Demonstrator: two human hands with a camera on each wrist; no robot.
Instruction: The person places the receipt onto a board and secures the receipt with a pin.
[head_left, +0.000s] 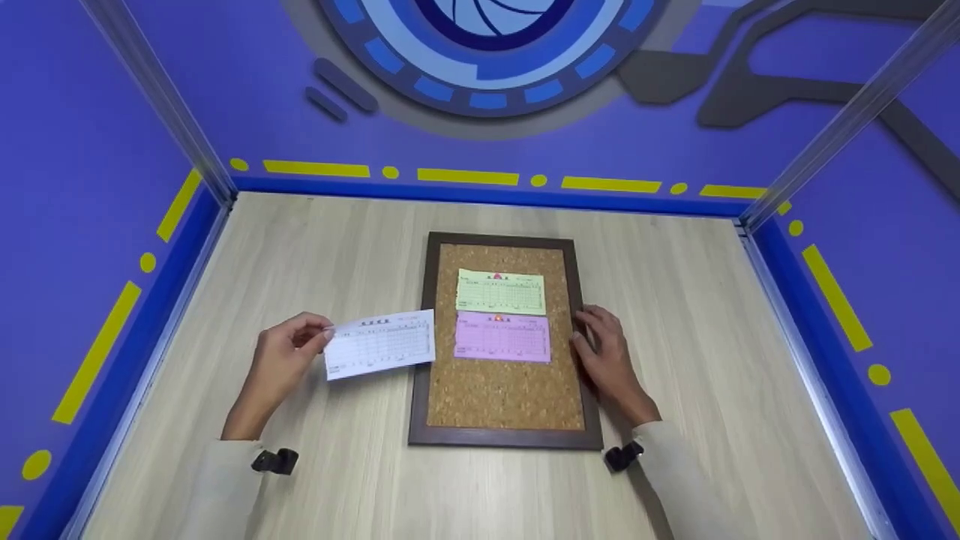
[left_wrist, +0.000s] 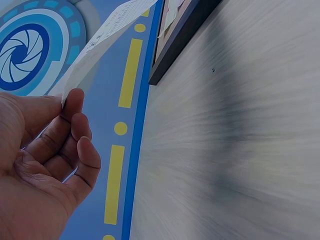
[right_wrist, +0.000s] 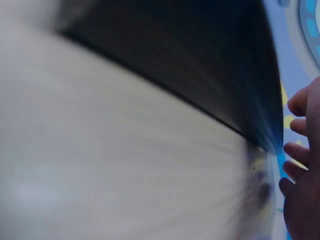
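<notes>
Between thumb and index finger, my left hand (head_left: 283, 360) pinches the left edge of a white printed slip (head_left: 382, 345). In the left wrist view the slip (left_wrist: 102, 42) bends upward from the fingertips, raised off the table. Its right end overlaps the left frame of a cork board (head_left: 506, 397) with a dark brown border. My right hand (head_left: 606, 356) lies along the board's right side, its fingers loosely bent at the frame; whether they press it I cannot tell. A green slip (head_left: 501, 294) hangs above a purple slip (head_left: 502, 341) on the cork, each with a small pin at its top.
The board lies on a pale wood-grain table (head_left: 337, 255). Blue-purple panels (head_left: 247, 82) with yellow dashes enclose the back and both sides. Metal posts (head_left: 210, 169) stand at the rear corners. Each wrist wears a black strap device (head_left: 276, 460).
</notes>
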